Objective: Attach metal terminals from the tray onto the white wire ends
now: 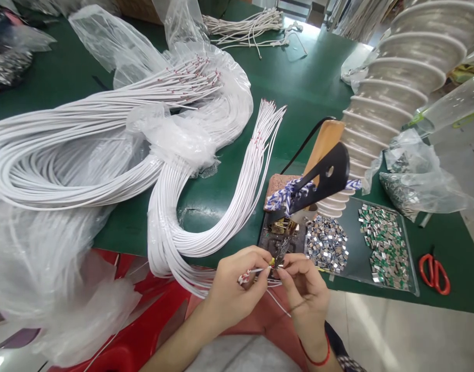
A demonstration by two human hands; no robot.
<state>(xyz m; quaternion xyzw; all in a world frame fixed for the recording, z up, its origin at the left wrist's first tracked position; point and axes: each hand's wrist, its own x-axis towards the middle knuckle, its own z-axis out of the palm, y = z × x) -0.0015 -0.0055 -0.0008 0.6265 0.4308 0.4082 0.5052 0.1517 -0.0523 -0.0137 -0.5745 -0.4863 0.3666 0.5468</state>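
My left hand (237,284) is closed round white cables (256,270) whose red and white ends stick out by the fingers. Its fingertips pinch close to a small yellow part. Beside it, my right hand (304,289) has thumb and forefinger pressed together near the cable tip; what they hold is too small to make out. Both hands are at the table's front edge, before a dark soldering fixture (279,240). Just right of the fixture lies a pile of small metal connectors (327,244). A bundle of white cables (221,232) curves across the table on the left.
A ribbed hose (392,88) hangs over the back right, near a black bracket (318,178) and a brick (279,188). A tray (355,258) holds green and silver connectors (384,243). Red scissors (434,274) lie at the right. Plastic-wrapped cables (66,155) cover the left.
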